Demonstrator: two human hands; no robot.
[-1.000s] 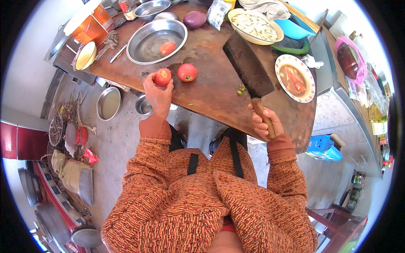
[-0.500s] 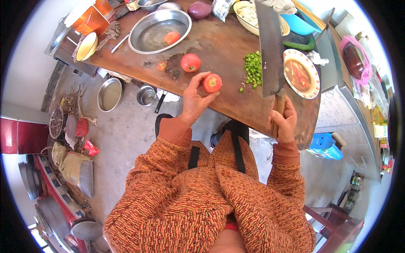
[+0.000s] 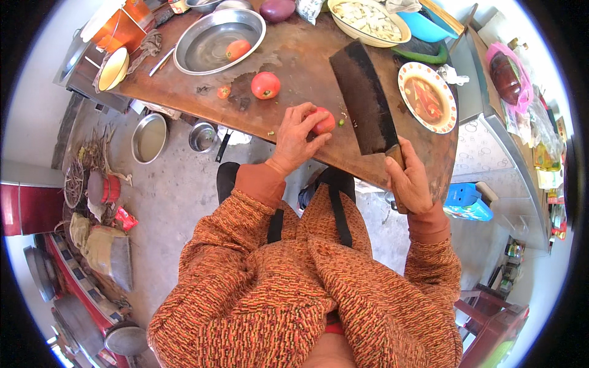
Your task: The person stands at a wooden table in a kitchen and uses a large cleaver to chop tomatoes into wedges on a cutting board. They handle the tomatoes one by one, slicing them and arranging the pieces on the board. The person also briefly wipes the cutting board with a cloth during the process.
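My left hand [image 3: 297, 137] is closed round a red tomato [image 3: 324, 121], which rests on the wooden table [image 3: 300, 64] near its front edge. In my right hand [image 3: 410, 179] is the wooden handle of a cleaver [image 3: 364, 98]. The broad dark blade is tilted to the left over the table, to the right of the tomato and apart from it. A few green pepper bits [image 3: 342, 122] show between them; the blade hides the place of the chopped pile. Left of my left hand sit a second tomato [image 3: 265, 86] and a small tomato piece [image 3: 224, 91].
A metal basin [image 3: 184, 66] with water and a tomato [image 3: 237, 50] stands back left. On the right are a dotted plate [image 3: 453, 113] with red pieces in liquid, a green vegetable [image 3: 429, 56] and a bowl [image 3: 373, 42] of pale chunks. A purple eggplant [image 3: 277, 8] lies behind.
My left hand has turned over and set the tomato down on the table, further right. The cleaver has swung left and lower, now covering the chopped green peppers.
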